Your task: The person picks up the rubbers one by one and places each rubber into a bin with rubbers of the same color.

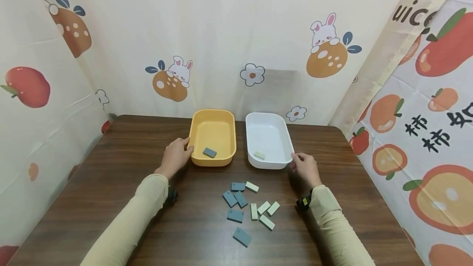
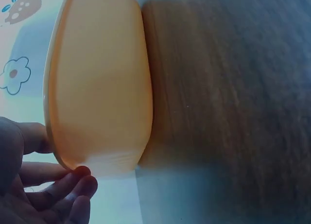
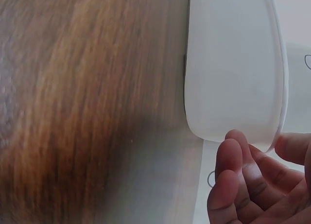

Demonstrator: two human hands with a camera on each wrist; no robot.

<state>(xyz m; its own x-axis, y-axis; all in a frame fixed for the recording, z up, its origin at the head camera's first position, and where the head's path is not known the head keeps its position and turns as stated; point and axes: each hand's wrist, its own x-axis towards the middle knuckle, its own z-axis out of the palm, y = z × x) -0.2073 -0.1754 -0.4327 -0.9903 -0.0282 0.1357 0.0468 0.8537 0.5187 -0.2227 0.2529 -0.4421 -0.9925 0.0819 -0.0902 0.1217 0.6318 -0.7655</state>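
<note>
Near, blue-gray blocks (image 1: 235, 216) and pale green blocks (image 1: 267, 222) lie loose on the bench (image 1: 92, 200). Beyond, the left hand (image 1: 175, 157) pinches the left rim of the yellow tray (image 1: 213, 132), the right hand (image 1: 306, 168) the right rim of the white tray (image 1: 269, 134); light, level grips suit. Room opens left and right; a curtain (image 1: 229, 44) bounds the far edge.

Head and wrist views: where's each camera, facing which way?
Head: on the head, facing forward and down over the table, yellow tray and white tray; left hand, right hand, sleeves show.
Left wrist: on that wrist, facing the yellow tray's outside; left hand shows.
Right wrist: on that wrist, facing the white tray's outside; right hand shows.
Shared by head and left wrist: left hand, yellow tray.
</note>
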